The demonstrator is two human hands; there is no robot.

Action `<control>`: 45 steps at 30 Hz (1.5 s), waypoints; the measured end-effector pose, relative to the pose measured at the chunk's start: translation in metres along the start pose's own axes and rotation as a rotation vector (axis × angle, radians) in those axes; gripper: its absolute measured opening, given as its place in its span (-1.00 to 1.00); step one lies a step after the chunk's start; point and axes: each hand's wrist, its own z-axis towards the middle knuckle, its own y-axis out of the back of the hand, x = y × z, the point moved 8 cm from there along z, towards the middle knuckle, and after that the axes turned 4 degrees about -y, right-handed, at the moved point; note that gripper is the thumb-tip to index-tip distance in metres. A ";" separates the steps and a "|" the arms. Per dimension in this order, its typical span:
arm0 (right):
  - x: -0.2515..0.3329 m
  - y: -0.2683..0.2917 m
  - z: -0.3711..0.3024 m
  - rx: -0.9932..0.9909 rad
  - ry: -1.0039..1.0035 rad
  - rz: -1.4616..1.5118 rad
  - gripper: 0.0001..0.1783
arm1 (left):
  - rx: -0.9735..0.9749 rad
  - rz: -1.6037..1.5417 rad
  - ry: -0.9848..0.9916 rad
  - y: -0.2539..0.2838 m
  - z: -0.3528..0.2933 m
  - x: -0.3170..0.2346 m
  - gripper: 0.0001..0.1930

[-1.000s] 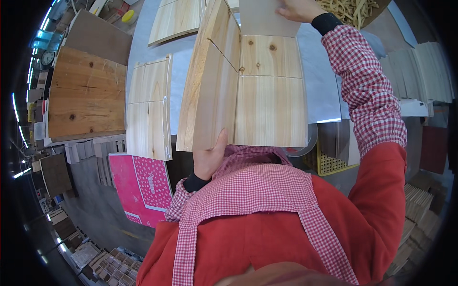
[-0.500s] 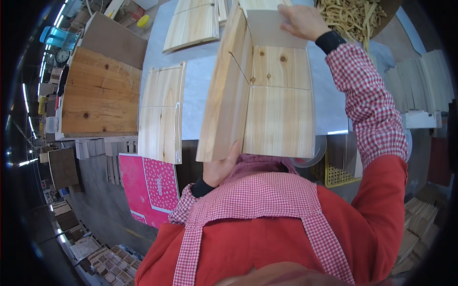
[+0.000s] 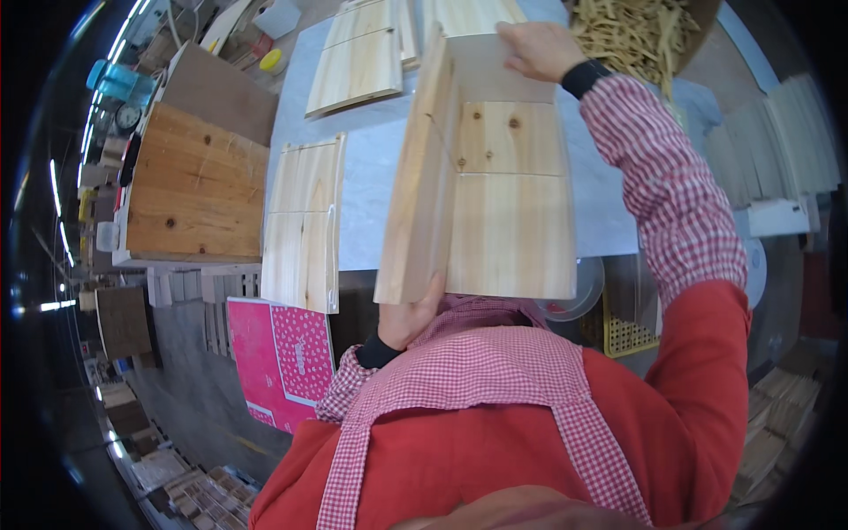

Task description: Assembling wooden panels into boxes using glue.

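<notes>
In front of me is a partly joined wooden box. A knotty pale base board (image 3: 512,234) lies flat, a tall side board (image 3: 413,190) stands along its left edge, and a smooth greyish end panel (image 3: 499,75) crosses the far end. My right hand (image 3: 541,51) is closed over the top edge of that end panel, near its right corner. My left hand (image 3: 413,318) holds the near lower end of the side board, close to my apron; some of its fingers are hidden under the wood. No right side board shows.
A grooved board (image 3: 302,221) lies left on the grey-blue table (image 3: 362,177), with more boards (image 3: 358,66) beyond. A brown wooden box (image 3: 199,181) stands far left. A basket holds wood strips (image 3: 632,40) at far right. Below are a pink carton (image 3: 283,362) and yellow crate (image 3: 627,327).
My view has shifted a little, so most things sit slightly lower. My right hand is a bit further left along the end panel's top. Both hands keep their hold.
</notes>
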 end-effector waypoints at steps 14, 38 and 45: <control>-0.005 0.086 -0.246 -0.772 -0.457 0.119 -0.62 | -0.126 -0.207 0.036 0.007 0.019 -0.006 -0.65; -0.107 0.046 -0.634 0.429 -1.707 0.036 -0.07 | -0.091 -0.126 -0.016 0.007 0.020 -0.012 -0.65; -0.099 0.046 -0.652 0.286 -1.866 0.229 -0.09 | -0.101 -0.150 -0.007 0.006 0.020 -0.012 -0.65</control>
